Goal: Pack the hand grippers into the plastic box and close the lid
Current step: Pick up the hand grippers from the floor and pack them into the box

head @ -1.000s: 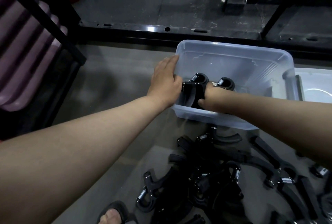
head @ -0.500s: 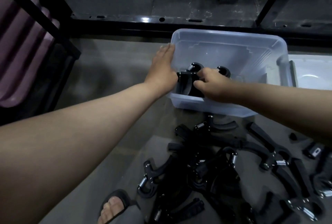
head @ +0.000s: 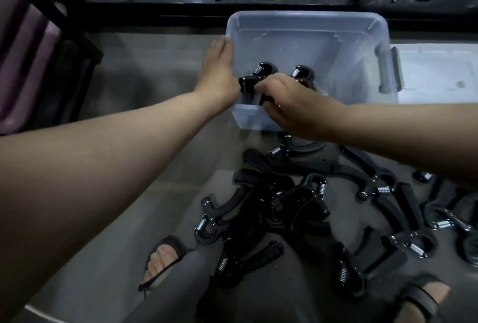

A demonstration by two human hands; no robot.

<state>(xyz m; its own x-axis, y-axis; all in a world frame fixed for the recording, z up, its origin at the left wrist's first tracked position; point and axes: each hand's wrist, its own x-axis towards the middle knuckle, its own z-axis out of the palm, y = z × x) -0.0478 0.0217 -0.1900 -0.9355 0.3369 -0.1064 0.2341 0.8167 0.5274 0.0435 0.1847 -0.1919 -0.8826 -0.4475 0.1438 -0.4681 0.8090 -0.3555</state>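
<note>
A clear plastic box (head: 310, 16) stands on the floor ahead of me. My left hand (head: 219, 74) rests flat against its left wall, fingers straight. My right hand (head: 289, 100) reaches over the near rim and grips a black hand gripper (head: 249, 82) standing in the box's near-left corner. A second hand gripper (head: 301, 74) stands just right of it, partly hidden by my right hand. Several more black hand grippers (head: 297, 206) with steel springs lie in a loose pile on the floor in front of the box.
The box's white lid (head: 434, 74) lies flat to the right of the box. A black metal rail (head: 232, 4) runs behind it and a dark rack (head: 38, 12) stands at the left. My sandalled feet (head: 163, 258) are near the pile.
My right hand has lifted a little from deep in the box's near-left corner and still grips the hand gripper. The left hand stays on the box's left wall.
</note>
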